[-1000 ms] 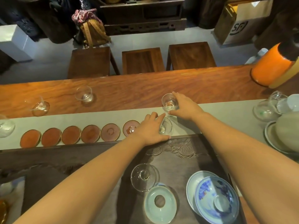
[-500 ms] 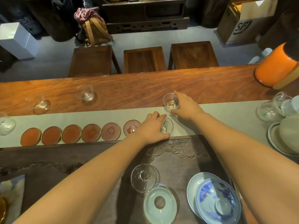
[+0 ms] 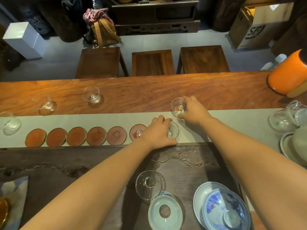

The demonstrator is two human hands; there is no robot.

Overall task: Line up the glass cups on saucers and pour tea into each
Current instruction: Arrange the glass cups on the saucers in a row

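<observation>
Several round reddish saucers (image 3: 77,136) lie in a row on a pale runner (image 3: 106,119). My left hand (image 3: 157,132) grips a small glass cup (image 3: 172,131) standing on the runner just right of the row's last saucer (image 3: 135,133). My right hand (image 3: 194,110) holds another glass cup (image 3: 179,107) at the runner's far edge. Three more glass cups stand loose: one (image 3: 92,95) and a second (image 3: 47,106) on the wooden counter, a third (image 3: 11,123) at the runner's far left.
A dark carved tea tray (image 3: 191,160) lies near me with a glass lid (image 3: 149,184), a celadon lid (image 3: 165,211) and a blue-and-white bowl (image 3: 226,209). Glass pitchers (image 3: 285,118) and an orange jar (image 3: 287,75) stand at the right. Three stools (image 3: 152,63) are beyond the counter.
Both hands stay closed on their cups in nearly the same spots. The shift between frames looks like camera movement.
</observation>
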